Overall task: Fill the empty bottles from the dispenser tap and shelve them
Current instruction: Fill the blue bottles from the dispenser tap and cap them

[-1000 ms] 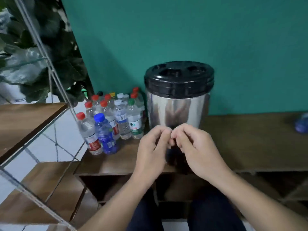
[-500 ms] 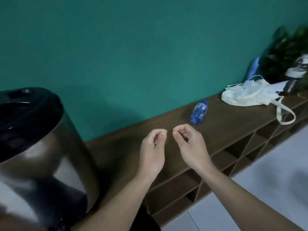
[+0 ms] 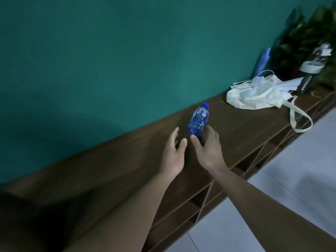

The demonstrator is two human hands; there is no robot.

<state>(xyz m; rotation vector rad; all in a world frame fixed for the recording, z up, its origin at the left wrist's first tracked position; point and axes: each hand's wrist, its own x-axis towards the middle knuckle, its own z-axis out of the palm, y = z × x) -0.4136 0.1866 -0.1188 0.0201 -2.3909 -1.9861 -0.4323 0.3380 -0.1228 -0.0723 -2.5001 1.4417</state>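
A small blue plastic bottle (image 3: 198,118) with a blue cap lies on its side on the long brown wooden bench (image 3: 127,160), cap pointing away from me. My right hand (image 3: 206,146) reaches it, fingers spread, with the thumb and fingertips at its base. My left hand (image 3: 173,153) hovers open just left of the bottle, not touching it. The dispenser and the other bottles are out of view.
A cream cloth bag (image 3: 254,96) with a hanging strap and white cables lies further right on the bench. Behind it stand a dark plant (image 3: 298,39) and dark packaging. Open shelf compartments (image 3: 203,206) run under the bench top. Pale floor tiles (image 3: 281,179) lie to the right.
My view swung right, away from the steel dispenser. Both hands left the tap area, uncurled and stretched forward to the lying blue bottle.
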